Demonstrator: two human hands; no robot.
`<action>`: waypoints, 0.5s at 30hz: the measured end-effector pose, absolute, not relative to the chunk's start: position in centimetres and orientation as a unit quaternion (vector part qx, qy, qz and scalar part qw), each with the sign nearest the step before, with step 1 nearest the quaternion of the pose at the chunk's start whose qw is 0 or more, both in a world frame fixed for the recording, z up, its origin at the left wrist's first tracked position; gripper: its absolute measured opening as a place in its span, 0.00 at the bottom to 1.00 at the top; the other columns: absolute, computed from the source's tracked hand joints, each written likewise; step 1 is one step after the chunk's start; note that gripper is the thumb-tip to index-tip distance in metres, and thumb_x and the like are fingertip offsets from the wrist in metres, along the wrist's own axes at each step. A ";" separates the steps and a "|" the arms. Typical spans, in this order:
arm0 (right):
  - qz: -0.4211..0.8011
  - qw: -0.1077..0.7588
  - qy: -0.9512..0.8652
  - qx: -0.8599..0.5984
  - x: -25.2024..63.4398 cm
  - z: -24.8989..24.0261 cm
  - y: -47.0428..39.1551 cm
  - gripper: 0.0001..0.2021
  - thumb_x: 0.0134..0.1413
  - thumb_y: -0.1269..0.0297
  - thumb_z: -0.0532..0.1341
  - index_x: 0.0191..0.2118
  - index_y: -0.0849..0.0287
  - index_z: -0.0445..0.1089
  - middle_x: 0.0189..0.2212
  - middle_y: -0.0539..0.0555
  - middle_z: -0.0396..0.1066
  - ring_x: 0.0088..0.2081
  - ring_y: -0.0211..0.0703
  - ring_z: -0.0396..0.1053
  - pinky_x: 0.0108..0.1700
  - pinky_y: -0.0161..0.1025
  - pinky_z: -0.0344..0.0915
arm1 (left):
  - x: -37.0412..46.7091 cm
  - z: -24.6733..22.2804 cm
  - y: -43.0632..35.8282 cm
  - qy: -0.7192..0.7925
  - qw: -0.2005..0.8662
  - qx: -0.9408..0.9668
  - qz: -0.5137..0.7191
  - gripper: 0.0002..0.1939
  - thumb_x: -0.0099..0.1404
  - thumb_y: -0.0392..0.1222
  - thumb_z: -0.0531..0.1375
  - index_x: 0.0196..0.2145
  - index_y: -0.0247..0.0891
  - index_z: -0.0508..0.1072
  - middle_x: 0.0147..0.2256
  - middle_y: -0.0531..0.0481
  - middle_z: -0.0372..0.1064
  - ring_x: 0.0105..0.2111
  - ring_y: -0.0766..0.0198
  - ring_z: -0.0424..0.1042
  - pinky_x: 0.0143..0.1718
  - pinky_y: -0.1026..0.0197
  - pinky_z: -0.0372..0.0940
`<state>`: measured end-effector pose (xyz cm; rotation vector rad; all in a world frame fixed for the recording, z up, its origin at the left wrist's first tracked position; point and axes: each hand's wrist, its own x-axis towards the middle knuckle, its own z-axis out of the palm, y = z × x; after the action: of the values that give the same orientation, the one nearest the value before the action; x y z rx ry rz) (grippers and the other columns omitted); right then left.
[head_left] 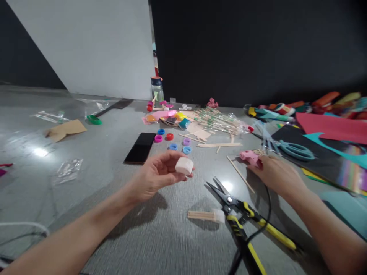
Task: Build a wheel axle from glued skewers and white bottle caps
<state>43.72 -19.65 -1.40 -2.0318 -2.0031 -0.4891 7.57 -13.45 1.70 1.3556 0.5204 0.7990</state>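
Between the thumb and fingers of my left hand (163, 172) is a small white bottle cap (184, 165), held above the middle of the table. My right hand (273, 173) is closed around a pink glue gun (250, 156) at the right, its far side hidden by my fingers; a black cord (268, 206) runs from there toward the front. Below my left hand lies a short bundle of wooden sticks (202, 215) with a white cap (219, 216) at one end. Yellow-and-black pliers (229, 200) rest beside it, jaws spread.
A black phone (140, 148) lies left of several coloured bottle caps (172, 146). Loose wooden sticks (219, 145) and a bagged stick pile (218, 120) are further back. Blue scissors (296, 149) and coloured sheets (332, 126) cover the right side. A bottle (156, 89) stands near the wall.
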 end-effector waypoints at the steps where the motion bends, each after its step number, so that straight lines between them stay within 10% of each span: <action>1: -0.161 0.131 -0.687 -0.696 43.6 -1.2 -19.9 0.14 0.65 0.62 0.57 0.26 0.54 0.65 0.24 0.60 0.70 0.24 0.50 0.68 0.28 0.44 0.56 | 7.6 1.7 -13.6 0.231 0.677 0.603 0.354 0.16 0.59 0.35 0.70 0.45 0.41 0.74 0.41 0.48 0.80 0.41 0.61 0.80 0.43 0.58 0.73; 10: 0.011 0.282 -0.648 -0.707 40.1 3.0 -20.9 0.13 0.70 0.54 0.51 0.42 0.55 0.68 0.32 0.60 0.76 0.29 0.46 0.71 0.28 0.40 0.64 | 7.9 2.1 -14.3 0.262 0.655 0.613 0.356 0.12 0.58 0.39 0.72 0.40 0.38 0.78 0.38 0.50 0.78 0.37 0.66 0.76 0.41 0.62 0.71; 15: 0.294 0.475 -0.515 -0.650 35.3 4.7 -23.5 0.16 0.64 0.50 0.58 0.29 0.52 0.72 0.25 0.56 0.73 0.27 0.48 0.70 0.25 0.42 0.62 | 8.1 1.1 -14.0 0.291 0.602 0.650 0.360 0.12 0.59 0.40 0.72 0.41 0.39 0.79 0.39 0.51 0.77 0.38 0.66 0.75 0.44 0.61 0.71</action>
<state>35.30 -23.48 4.75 -1.5894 -1.2593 0.7176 8.11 -14.01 1.06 1.5065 0.6747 0.8351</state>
